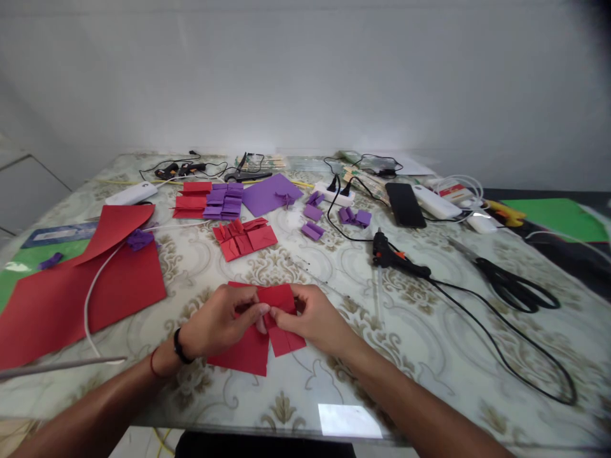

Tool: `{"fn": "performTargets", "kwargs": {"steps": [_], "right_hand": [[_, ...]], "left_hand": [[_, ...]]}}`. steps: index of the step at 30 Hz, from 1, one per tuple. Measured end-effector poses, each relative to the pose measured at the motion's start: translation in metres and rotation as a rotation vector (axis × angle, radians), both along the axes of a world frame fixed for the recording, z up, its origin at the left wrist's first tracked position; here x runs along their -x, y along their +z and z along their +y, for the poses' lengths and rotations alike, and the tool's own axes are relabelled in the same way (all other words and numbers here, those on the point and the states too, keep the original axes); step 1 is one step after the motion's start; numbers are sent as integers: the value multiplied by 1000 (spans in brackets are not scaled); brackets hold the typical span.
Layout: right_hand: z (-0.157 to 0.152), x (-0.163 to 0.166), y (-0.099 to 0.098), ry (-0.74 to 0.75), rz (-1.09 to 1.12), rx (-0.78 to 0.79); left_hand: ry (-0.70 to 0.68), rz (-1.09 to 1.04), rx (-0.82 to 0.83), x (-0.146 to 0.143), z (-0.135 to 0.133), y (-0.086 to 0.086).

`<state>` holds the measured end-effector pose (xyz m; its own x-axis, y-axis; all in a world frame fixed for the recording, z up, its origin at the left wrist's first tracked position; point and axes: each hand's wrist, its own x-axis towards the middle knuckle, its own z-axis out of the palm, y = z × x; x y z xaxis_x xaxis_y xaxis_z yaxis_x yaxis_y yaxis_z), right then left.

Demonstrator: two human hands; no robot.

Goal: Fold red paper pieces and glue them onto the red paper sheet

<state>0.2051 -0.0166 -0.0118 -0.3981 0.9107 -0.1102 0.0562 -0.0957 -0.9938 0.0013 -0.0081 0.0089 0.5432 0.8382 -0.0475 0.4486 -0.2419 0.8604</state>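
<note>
My left hand (229,321) and my right hand (315,318) meet at the near middle of the table, both closed on a creased piece of red paper (289,342). Thumbs and fingertips pinch it close together along its middle. Beneath and to the left lies another flat sheet of red paper (245,356), partly covered by my left hand. Just beyond my hands rests a folded red paper piece (251,240) with raised pleats. Behind it are stacked red folded strips (191,200) beside purple folded strips (224,202).
A glue gun (398,257) with a looping black cord and black-handled scissors (510,280) lie right. Purple folded pieces (312,230), a power strip (334,193) and a phone (405,205) are farther back. Large red sheets (119,286) cover the left side, with a white cable across them.
</note>
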Motion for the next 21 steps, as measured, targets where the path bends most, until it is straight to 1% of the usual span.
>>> {"fn": "performTargets", "kwargs": {"steps": [4,7,10,13,16,21], "right_hand": [[-2,1,5,-8,-32,43],[-2,0,7,7,-67,33],[-2,0,6,32,-96,21],[-1,-1,4,40,-97,25],[0,-2,3,20,-78,30],[0,1,5,-2,-74,-1]], "left_hand": [[-40,-68,68,-1,0,1],[-85,-114,141,0,0,3],[-110,-109,179,1,1,4],[-99,-103,200,1,3,3],[-63,-100,194,0,3,0],[-31,-48,110,-1,1,-1]]}}
